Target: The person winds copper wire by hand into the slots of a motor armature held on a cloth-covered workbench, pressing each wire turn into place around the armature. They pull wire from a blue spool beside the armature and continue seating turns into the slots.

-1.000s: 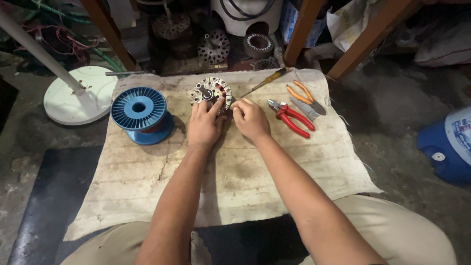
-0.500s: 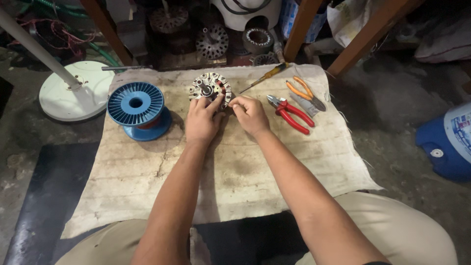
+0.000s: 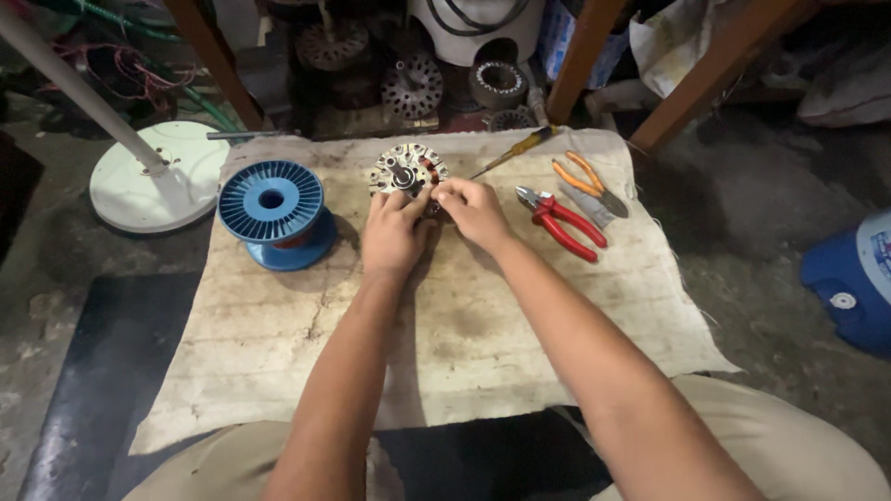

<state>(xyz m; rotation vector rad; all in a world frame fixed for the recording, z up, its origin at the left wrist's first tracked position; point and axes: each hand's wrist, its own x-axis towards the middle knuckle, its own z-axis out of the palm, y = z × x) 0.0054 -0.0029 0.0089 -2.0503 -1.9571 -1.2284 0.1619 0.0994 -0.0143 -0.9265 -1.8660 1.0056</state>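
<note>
- Beige trousers show at the near edge, with both bare forearms reaching away over a stained, coarse off-white cloth spread on the floor.
- The left hand lies palm down, fingers extended together, tips touching the near rim of a round metal motor stator with copper-coloured windings.
- The right hand is curled, its fingertips pressed together at the stator's near right edge; what they pinch cannot be told.
- The stator sits flat at the far middle of the cloth, its short shaft pointing up toward the camera.
- Left of it stands a blue ribbed plastic spool, hollow core upward.
- Right of the hands lie red-handled cutters, with orange-handled pliers just beyond.
- A yellow-handled screwdriver lies slanted at the far edge.
- A white round fan base sits far left; a blue plastic container with a white label sits at the right.
</note>
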